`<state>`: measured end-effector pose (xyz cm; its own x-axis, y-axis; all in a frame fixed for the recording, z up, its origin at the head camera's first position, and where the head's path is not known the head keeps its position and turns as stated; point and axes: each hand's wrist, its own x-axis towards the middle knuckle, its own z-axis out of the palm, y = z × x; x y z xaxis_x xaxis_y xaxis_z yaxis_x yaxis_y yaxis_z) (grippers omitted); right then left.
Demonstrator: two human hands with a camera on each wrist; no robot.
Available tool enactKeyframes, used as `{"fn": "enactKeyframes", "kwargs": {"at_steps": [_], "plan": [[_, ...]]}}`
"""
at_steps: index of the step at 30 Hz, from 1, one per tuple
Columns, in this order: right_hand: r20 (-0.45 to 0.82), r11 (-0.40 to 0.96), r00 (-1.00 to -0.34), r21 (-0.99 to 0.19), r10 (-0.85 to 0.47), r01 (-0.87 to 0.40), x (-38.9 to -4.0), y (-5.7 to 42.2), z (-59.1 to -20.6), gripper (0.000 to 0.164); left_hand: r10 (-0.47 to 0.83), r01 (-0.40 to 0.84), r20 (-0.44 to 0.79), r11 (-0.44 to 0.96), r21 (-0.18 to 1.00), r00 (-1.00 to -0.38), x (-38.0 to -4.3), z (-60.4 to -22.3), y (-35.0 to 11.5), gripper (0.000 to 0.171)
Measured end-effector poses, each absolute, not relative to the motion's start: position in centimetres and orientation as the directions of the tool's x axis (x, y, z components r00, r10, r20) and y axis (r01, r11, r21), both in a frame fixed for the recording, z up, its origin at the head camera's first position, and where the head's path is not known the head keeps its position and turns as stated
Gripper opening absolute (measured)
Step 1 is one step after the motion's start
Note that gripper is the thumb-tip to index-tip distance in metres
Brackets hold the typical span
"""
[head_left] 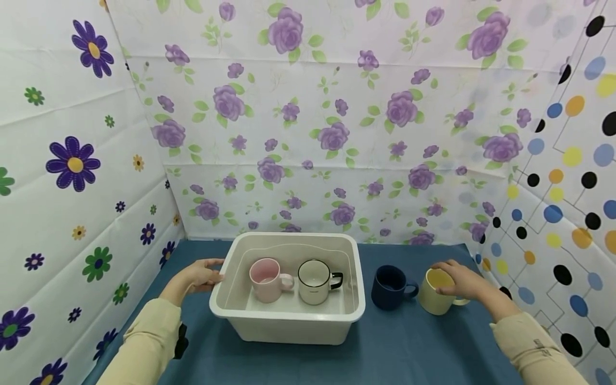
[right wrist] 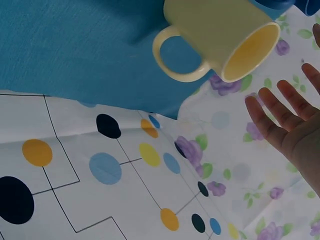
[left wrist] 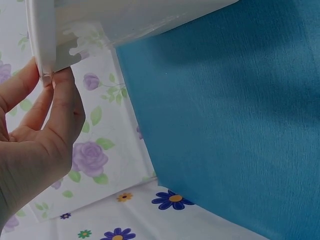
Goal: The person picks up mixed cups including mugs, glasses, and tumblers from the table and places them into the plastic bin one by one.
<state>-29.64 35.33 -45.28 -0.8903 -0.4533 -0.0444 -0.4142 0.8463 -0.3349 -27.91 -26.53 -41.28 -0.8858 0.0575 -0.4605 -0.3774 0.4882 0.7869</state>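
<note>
My left hand (head_left: 198,276) pinches the left rim of a white plastic basin (head_left: 289,316); the left wrist view shows thumb and fingers on either side of that rim (left wrist: 44,42). Inside the basin stand a pink mug (head_left: 267,289) and a white mug (head_left: 314,289) with a black rim and handle, both upright. Over the mouth of a yellow mug (head_left: 431,299) hovers my right hand (head_left: 459,280). In the right wrist view its fingers (right wrist: 287,102) are extended and spread, apart from the mug, whose handle (right wrist: 159,52) is free.
A dark blue mug (head_left: 389,291) stands between the basin and the yellow mug, its handle toward the yellow one. Blue cloth (head_left: 399,353) covers the table. Patterned sheets (head_left: 308,128) enclose it at the back and both sides.
</note>
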Motion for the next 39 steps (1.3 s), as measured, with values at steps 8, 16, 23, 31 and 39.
{"fn": "enactKeyframes", "kwargs": {"at_steps": [8, 16, 23, 31, 39], "plan": [[-0.040, 0.856, -0.903, -0.340, -0.428, -0.390, -30.1, 35.5, -46.4, 0.059, 0.063, -0.377, -0.460, 0.481, 0.791, -0.886, -27.8, -41.3, -26.6, 0.067], [-0.033, 0.871, -0.916, -0.323, -0.400, -0.369, -31.3, 36.0, -47.5, 0.063, 0.064, -0.365, -0.448, 0.481, 0.797, -0.892, -28.0, -41.2, -26.6, 0.066], [-0.058, 0.897, -0.933, -0.303, -0.355, -0.322, -31.1, 35.8, -48.5, 0.067, 0.058, -0.367, -0.446, 0.479, 0.797, -0.893, -27.8, -41.4, -26.5, 0.065], [-0.076, 0.912, -0.947, -0.305, -0.312, -0.276, -30.7, 35.9, -49.3, 0.069, 0.064, -0.373, -0.452, 0.469, 0.800, -0.890, -28.1, -41.6, -26.2, 0.065], [-0.155, 0.907, -0.928, -0.315, -0.340, -0.280, -31.7, 35.4, -48.4, 0.076, 0.071, -0.384, -0.476, 0.492, 0.781, -0.877, -28.1, -41.2, -26.6, 0.068]]}}
